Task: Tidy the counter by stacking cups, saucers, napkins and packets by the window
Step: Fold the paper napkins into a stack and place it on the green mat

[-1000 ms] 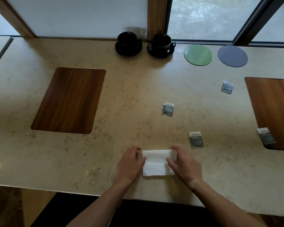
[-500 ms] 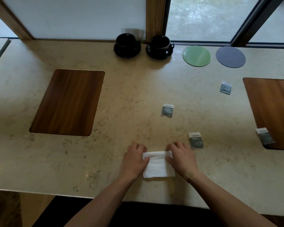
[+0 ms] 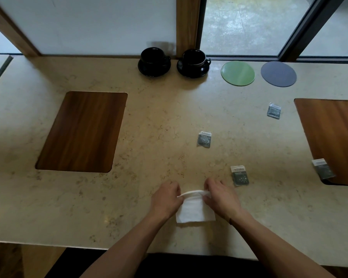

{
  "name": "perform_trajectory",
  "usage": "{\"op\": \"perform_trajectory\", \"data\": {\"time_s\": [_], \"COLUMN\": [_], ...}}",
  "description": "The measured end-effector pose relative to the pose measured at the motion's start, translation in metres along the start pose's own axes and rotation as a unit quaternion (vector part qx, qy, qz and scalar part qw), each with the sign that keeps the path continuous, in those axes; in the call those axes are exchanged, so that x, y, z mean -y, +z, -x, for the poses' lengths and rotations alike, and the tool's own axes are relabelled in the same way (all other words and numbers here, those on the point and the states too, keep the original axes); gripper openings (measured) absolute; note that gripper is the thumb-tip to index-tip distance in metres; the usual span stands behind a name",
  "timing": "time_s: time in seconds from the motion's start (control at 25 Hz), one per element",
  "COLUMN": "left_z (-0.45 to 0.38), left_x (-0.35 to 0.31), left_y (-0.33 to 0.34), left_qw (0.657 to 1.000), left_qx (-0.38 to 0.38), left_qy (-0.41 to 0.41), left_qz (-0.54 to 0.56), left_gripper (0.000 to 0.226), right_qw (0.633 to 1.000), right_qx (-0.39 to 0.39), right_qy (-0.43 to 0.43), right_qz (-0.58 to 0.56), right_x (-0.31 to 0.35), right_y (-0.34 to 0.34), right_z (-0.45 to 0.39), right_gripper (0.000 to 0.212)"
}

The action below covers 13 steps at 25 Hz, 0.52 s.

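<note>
A white napkin (image 3: 195, 211) lies near the counter's front edge. My left hand (image 3: 166, 199) and my right hand (image 3: 221, 197) each pinch its far edge, which is lifted off the counter. Several grey packets lie loose: one in the middle (image 3: 204, 139), one by my right hand (image 3: 240, 175), one further back right (image 3: 274, 110), one on the right wooden inlay (image 3: 322, 169). Two black cups on black saucers (image 3: 154, 61) (image 3: 193, 63) stand by the window. A green disc (image 3: 237, 73) and a grey disc (image 3: 278, 73) lie beside them.
A wooden inlay (image 3: 83, 131) is set into the beige stone counter (image 3: 149, 117) at the left, another (image 3: 333, 137) at the right. A wooden post (image 3: 187, 25) and window glass rise behind the cups. The counter's front edge runs just below my forearms.
The napkin's far edge has come up off the counter, pinched between both hands, which have drawn closer together over it. Nothing else on the counter moved.
</note>
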<state>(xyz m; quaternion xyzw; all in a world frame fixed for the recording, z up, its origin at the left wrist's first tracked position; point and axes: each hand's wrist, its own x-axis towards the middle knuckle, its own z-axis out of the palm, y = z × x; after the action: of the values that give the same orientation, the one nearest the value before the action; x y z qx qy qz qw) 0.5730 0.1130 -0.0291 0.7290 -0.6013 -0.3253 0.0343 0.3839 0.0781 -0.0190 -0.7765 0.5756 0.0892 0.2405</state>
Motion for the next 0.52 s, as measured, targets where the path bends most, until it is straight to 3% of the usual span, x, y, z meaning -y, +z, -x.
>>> {"op": "perform_trajectory", "data": {"time_s": [0.2,0.36,0.52], "left_z": [0.007,0.010,0.010], "left_x": [0.003,0.010,0.008], "left_y": [0.002,0.000,-0.008], "left_qw": [0.998,0.990,0.981], "left_qx": [-0.009,-0.005,-0.006], "left_qy": [0.049,0.121,0.122], "left_qz": [0.030,0.075,0.148], "left_gripper": [0.011,0.012,0.009], "right_qw": [1.000,0.997,0.995], "right_qx": [-0.004,0.042,0.049], "right_qy": [-0.021,-0.062,-0.079], "right_qz": [0.014,-0.017,-0.030], "right_x": [0.000,0.007,0.019], "right_y": [0.002,-0.003,-0.009], "right_z": [0.005,0.005,0.000], "right_gripper": [0.034,0.050,0.029]}}
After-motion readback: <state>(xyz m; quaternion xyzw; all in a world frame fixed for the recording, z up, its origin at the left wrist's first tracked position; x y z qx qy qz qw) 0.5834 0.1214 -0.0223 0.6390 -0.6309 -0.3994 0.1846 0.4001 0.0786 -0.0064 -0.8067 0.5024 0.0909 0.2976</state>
